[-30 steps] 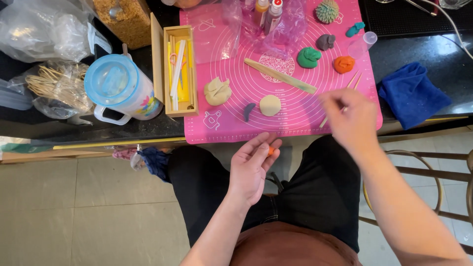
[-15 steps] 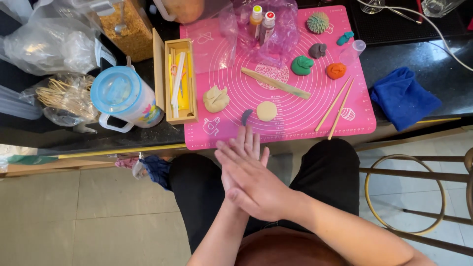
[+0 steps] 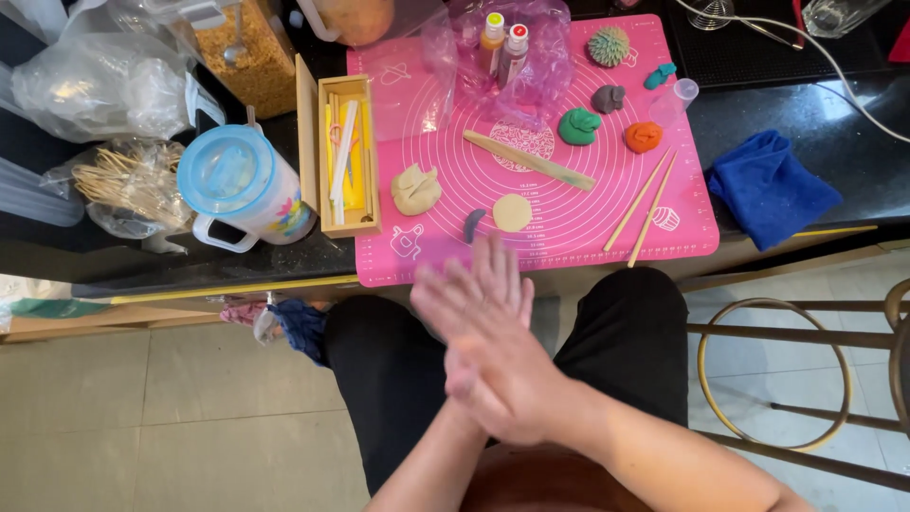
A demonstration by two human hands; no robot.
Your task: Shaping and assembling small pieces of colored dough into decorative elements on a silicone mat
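My left hand (image 3: 479,289) and my right hand (image 3: 507,384) are pressed palm to palm over my lap, just below the table edge; the right lies across the left, and motion blurs the fingers. Anything between the palms is hidden. On the pink silicone mat (image 3: 588,232) in front of them lie a flat beige dough disc (image 3: 513,212), a small grey-blue piece (image 3: 472,225), a beige dough lump (image 3: 415,190), a wooden stick (image 3: 529,161) and two chopsticks (image 3: 645,204). Green (image 3: 578,126), orange (image 3: 643,137) and grey (image 3: 608,98) dough shapes sit farther back.
A wooden box of modelling tools (image 3: 346,156) borders the mat's left side, beside a blue-lidded jug (image 3: 237,185). Two colouring bottles (image 3: 502,47) stand in a plastic bag at the back. A blue cloth (image 3: 773,190) lies to the right. A metal stool frame (image 3: 796,379) stands by my right leg.
A second ago my right hand was out at the mat's right edge and my left hand held a small orange bit. Both hands have come together, and the orange bit is hidden.
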